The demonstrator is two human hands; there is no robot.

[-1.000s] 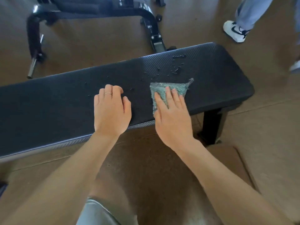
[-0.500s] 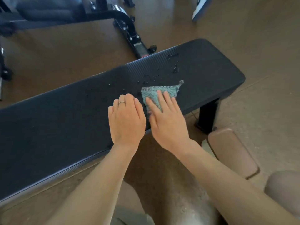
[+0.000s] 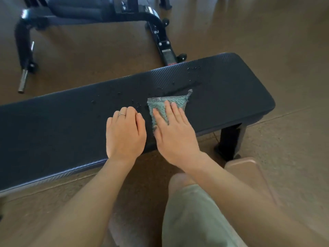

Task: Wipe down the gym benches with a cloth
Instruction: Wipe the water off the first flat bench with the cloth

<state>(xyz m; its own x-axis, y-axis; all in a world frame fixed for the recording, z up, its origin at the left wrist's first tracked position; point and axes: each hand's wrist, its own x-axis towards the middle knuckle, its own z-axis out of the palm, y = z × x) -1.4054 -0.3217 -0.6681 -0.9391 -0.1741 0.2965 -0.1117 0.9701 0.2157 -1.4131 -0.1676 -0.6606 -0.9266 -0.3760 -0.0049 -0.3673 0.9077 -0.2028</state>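
A long black padded bench [image 3: 231, 90] runs across the view, with water droplets [image 3: 193, 68] scattered on its top. A folded teal cloth [image 3: 160, 108] with a grey mesh edge lies on the pad near its front edge. My right hand [image 3: 175, 134] lies flat on the cloth, fingers spread, pressing it to the pad. My left hand [image 3: 125, 134], with a ring on one finger, rests palm down on the bare pad just left of the cloth, fingers curled, holding nothing.
A second black bench frame [image 3: 160, 35] with a metal peg [image 3: 24, 80] stands on the brown floor behind. The bench's leg [image 3: 229, 139] is at right. My knee in green shorts [image 3: 192, 207] and a tan slipper [image 3: 249, 173] are below.
My left hand slid right until it sits beside my right hand. The cloth shifted slightly left along the pad with my right hand. The person's shoes at top right left the view.
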